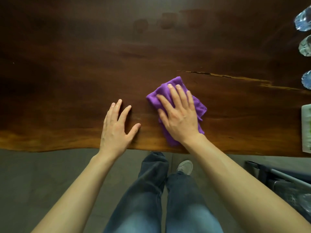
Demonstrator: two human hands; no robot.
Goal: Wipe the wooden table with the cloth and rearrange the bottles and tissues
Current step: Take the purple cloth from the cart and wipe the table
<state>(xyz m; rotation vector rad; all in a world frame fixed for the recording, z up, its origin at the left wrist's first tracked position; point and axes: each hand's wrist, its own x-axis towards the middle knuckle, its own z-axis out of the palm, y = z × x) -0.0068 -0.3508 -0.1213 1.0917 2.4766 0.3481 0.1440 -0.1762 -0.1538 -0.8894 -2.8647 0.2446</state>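
A folded purple cloth (161, 93) lies on the dark wooden table (84, 64) near its front edge. My right hand (180, 116) presses flat on the cloth with fingers spread, covering most of it. My left hand (117, 128) rests flat on the bare wood to the left of the cloth, fingers apart, holding nothing. Three clear plastic bottles stand cut off at the right edge: far (303, 19), middle (306, 46), near (307, 79). A white and green tissue pack (306, 130) lies at the right edge near the table's front.
A long pale crack (235, 78) runs across the wood right of the cloth. Below the table's wavy front edge are grey floor (42, 174), my legs in jeans and a shoe. A dark chair frame with a metal bar (286, 179) stands at the lower right.
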